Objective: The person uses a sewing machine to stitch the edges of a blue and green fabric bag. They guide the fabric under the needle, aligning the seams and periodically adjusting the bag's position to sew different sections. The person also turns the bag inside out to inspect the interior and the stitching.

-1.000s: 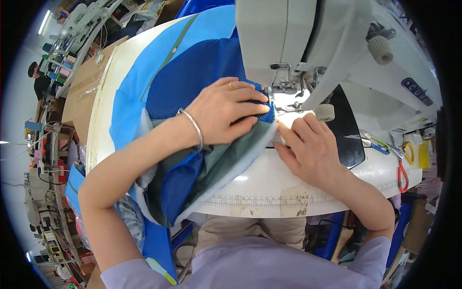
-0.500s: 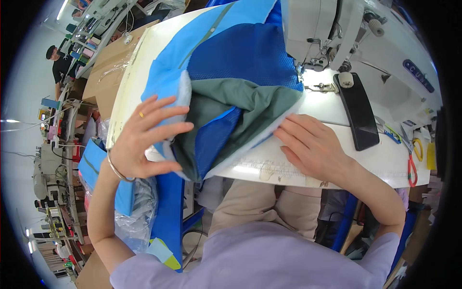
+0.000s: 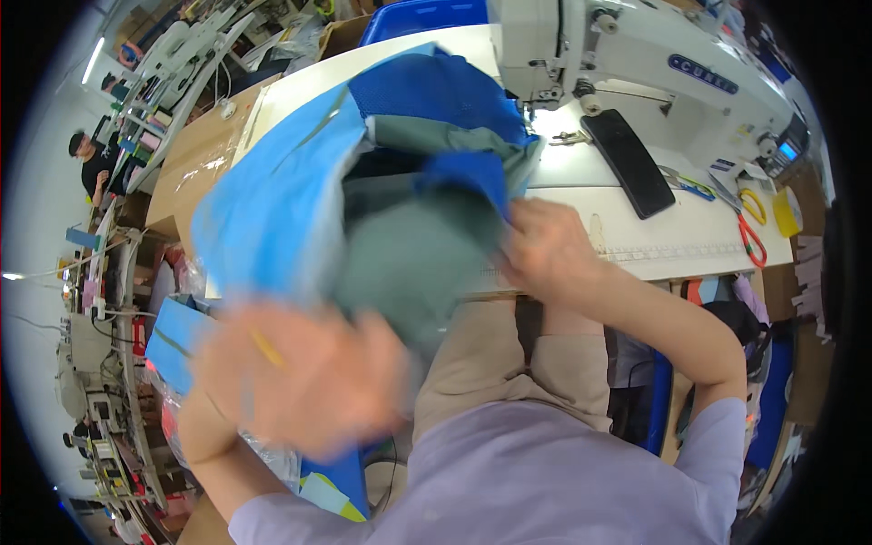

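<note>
A sewn fabric piece (image 3: pixel 277 195) lies partly on the machine table, light blue outside with a zipper-like dark strip, a dark-blue mesh panel (image 3: pixel 422 91) and a grey-green lining (image 3: pixel 409 263). Its near side is raised and gapes, so the lining shows inside. My right hand (image 3: pixel 549 250) is closed on the lining's right edge, fingers curled. At the near left edge of the fabric is my left hand (image 3: pixel 300 377), with a ring on one finger; motion smears it, and its grip cannot be made out. The fabric's far right corner reaches close to the sewing machine's needle area.
A white sewing machine (image 3: pixel 654 59) stands at the far right. In front of it lie a black phone-like slab (image 3: pixel 627 163), red-and-yellow-handled scissors (image 3: pixel 747 227) and a yellow roll (image 3: pixel 787 212). A blue bin (image 3: pixel 422 16) is at the back. Another person (image 3: pixel 95 163) is far left.
My left hand has swung down toward me, and the fabric's near side has lifted and opened. My right hand has shifted slightly left and curled around the edge. The whole view has shifted.
</note>
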Available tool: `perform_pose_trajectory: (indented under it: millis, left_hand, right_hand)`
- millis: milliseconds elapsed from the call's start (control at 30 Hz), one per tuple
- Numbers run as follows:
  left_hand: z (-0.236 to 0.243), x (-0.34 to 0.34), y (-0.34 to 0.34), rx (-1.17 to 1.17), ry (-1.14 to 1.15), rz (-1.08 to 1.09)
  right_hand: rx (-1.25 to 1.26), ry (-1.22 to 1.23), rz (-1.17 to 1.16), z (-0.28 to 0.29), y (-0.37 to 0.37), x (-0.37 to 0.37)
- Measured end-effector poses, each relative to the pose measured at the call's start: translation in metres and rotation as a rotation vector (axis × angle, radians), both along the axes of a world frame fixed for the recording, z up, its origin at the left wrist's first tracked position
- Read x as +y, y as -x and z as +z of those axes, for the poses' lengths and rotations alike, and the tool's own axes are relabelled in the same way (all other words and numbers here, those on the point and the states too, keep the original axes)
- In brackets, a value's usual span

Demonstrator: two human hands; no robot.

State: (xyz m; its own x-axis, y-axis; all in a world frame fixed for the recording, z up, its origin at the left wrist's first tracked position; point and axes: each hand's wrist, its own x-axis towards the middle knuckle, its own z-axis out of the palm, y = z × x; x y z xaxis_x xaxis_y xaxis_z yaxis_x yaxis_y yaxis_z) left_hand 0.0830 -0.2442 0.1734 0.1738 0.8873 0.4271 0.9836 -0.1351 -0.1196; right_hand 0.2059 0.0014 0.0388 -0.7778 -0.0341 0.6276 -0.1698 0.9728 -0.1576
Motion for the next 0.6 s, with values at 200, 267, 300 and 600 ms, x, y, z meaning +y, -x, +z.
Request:
perform_pose_trajectory:
  millis: [200,267,300,600]
  left_hand:
    - [-0.047,0.034,-0.035,-0.468,0.414,-0.240]
    - [-0.052,0.078,-0.014,-0.500,-0.006,-0.166]
    - [-0.061,0.104,0.002,-0.352,-0.061,-0.189]
    - [-0.130,0.152,0.149,-0.168,0.292,-0.117]
  right_hand:
    - [-0.085,-0.043,0.076,-0.040,-0.061,-0.019]
    - [-0.006,-0.006,0.058,-0.039,-0.060,-0.023]
    - [0.037,0.000,0.047,-0.038,-0.058,-0.020]
    - [0.028,-0.014,0.019,-0.047,-0.082,-0.007]
